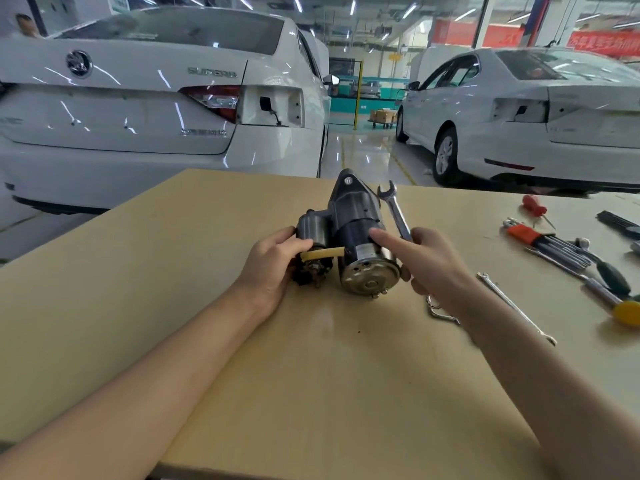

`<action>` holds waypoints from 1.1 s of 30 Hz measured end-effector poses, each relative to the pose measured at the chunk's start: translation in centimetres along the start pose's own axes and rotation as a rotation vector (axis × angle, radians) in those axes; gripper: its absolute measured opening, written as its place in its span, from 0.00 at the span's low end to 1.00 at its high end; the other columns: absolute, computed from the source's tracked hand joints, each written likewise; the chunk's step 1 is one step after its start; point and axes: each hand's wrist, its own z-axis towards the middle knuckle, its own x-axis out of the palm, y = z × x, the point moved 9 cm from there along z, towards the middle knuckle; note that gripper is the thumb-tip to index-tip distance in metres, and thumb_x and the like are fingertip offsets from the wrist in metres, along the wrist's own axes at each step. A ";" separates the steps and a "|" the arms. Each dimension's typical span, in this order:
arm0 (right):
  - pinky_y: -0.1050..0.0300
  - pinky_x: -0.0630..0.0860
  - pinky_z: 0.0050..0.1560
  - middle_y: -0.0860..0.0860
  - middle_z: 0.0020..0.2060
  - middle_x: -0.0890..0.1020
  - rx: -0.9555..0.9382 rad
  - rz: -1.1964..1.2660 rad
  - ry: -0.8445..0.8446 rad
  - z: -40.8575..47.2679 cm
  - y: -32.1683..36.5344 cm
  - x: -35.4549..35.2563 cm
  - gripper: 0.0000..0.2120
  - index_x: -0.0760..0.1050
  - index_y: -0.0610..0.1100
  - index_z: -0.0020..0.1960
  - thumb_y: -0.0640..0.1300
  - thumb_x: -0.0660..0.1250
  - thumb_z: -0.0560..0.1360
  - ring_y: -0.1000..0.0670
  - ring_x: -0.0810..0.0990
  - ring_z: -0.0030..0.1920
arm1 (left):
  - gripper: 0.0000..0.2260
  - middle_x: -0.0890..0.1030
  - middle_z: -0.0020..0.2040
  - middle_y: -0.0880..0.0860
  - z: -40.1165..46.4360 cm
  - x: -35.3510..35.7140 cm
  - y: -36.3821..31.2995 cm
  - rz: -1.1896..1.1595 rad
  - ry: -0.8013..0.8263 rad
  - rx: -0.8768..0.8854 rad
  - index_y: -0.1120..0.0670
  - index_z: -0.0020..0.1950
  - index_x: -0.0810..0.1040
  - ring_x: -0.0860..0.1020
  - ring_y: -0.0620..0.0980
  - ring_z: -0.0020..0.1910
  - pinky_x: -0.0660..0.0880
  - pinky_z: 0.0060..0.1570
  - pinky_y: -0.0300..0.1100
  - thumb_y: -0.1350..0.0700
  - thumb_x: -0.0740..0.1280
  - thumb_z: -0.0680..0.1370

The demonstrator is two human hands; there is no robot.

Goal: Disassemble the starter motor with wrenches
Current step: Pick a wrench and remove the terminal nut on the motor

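Starter motor (pixel 349 237) lying on its side on the tan table (pixel 173 306), shiny round end cap turned toward the camera, dark mounting nose pointing away toward the cars. Left hand (pixel 273 261) wrapped around the smaller cylinder on the motor's left flank, fingers curled over its top and thumb pressed on its side, just above a short yellowish sleeve (pixel 322 253) that pokes out sideways beneath the thumb. Right hand (pixel 429 261) clenched around the shank of a wrench (pixel 394 209), forefinger stretched out straight with its tip touching the dark motor body, remaining fingers folded around the tool. Wrench's open jaw sticking up and away beyond the knuckles, just beside the motor's nose. Behind the right wrist, partly hidden, a second wrench (pixel 438 311) flat on the table. Farther right of that hand, a slim long wrench (pixel 516 308) lying diagonally. Well apart to the right of the fingers, a set of hex keys (pixel 547 242) in an orange holder, a red-handled screwdriver (pixel 535 206), and a green-and-yellow handled tool (pixel 616 296) near the table's right edge. Beyond the fingertips, past the far table edge, two white cars (pixel 145 109) parked on a glossy workshop floor.
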 end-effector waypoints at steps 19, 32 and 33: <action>0.67 0.61 0.21 0.56 0.23 0.79 -0.001 0.130 0.104 -1.3 -0.7 0.2 0.10 0.78 0.50 0.36 0.50 0.68 0.76 0.58 0.71 0.23 | 0.24 0.77 0.62 0.67 -1.7 4.5 -2.1 -0.382 0.214 0.023 0.64 0.61 0.75 0.80 0.57 0.56 0.80 0.55 0.47 0.65 0.70 0.66; 0.62 0.65 0.20 0.49 0.32 0.77 0.010 0.362 -0.026 -1.3 0.2 -4.4 0.10 0.77 0.45 0.57 0.38 0.59 0.81 0.55 0.70 0.24 | 0.18 0.81 0.60 0.60 -2.6 3.9 -4.9 0.194 0.144 0.452 0.51 0.58 0.81 0.79 0.51 0.55 0.78 0.56 0.44 0.60 0.74 0.69; 0.62 0.69 0.22 0.48 0.34 0.79 -0.022 0.521 -0.007 -1.4 0.5 -5.1 0.15 0.76 0.48 0.60 0.35 0.58 0.80 0.54 0.73 0.26 | 0.18 0.78 0.63 0.59 -2.9 4.1 -5.2 0.257 0.139 0.509 0.49 0.59 0.80 0.78 0.46 0.58 0.77 0.54 0.38 0.62 0.74 0.72</action>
